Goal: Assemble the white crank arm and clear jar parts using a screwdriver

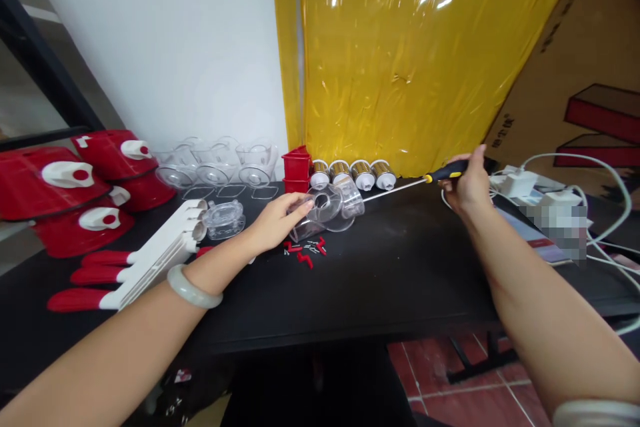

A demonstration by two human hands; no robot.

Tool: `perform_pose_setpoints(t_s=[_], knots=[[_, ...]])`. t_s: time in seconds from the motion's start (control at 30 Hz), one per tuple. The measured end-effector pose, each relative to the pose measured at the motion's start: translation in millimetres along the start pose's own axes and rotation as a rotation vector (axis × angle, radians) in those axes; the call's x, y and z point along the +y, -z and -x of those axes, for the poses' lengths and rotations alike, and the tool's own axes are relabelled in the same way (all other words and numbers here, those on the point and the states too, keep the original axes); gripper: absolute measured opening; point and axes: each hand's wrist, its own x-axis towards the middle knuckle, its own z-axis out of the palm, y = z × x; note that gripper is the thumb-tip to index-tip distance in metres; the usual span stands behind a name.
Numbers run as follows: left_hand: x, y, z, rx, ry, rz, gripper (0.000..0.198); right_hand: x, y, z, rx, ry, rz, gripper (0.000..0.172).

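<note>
My left hand [277,220] rests on a clear plastic housing [327,212] lying on its side on the black table [400,280], fingers against its left rim. My right hand [467,183] grips the black and yellow handle of a long screwdriver [425,181], whose thin shaft points left toward the clear housing. Small red clips and screws [305,251] lie scattered just in front of the housing.
Red lids with white knobs [70,180] are stacked at the left, with white and red handles [150,257] beside them. Clear bowls [215,167], a red box [297,167] and several copper-wound motors [353,173] line the back. Chargers and white cables [550,193] lie at the right.
</note>
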Motion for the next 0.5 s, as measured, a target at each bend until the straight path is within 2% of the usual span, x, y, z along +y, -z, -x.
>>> perform_pose_setpoints(t_s=[0.07, 0.13, 0.2, 0.3, 0.37, 0.43, 0.5], knots=[[0.4, 1.0, 0.1, -0.003, 0.002, -0.001, 0.049, -0.6, 0.6, 1.9, -0.043, -0.016, -0.022, 0.051], [0.8, 2.2, 0.2, 0.009, 0.022, -0.014, 0.049, -1.2, -0.6, 4.9, -0.152, -0.105, -0.053, 0.037], [1.6, 3.4, 0.2, -0.006, 0.038, -0.033, 0.050, -0.5, -2.7, 6.9, -0.166, -0.106, -0.055, 0.027], [3.7, 4.3, 0.3, -0.016, 0.012, -0.042, 0.049, 2.3, -4.3, 6.2, -0.073, 0.006, -0.008, 0.033], [5.4, 4.5, 0.5, -0.015, 0.002, -0.055, 0.049, 3.4, -3.3, 4.5, -0.046, 0.025, 0.006, 0.040], [6.6, 4.6, 0.8, -0.016, 0.006, -0.070, 0.049, 3.2, -1.4, 3.3, -0.079, -0.015, -0.010, 0.044], [6.9, 4.5, 0.9, -0.019, 0.008, -0.078, 0.050, 2.6, -0.5, 3.6, -0.129, -0.061, -0.038, 0.039]])
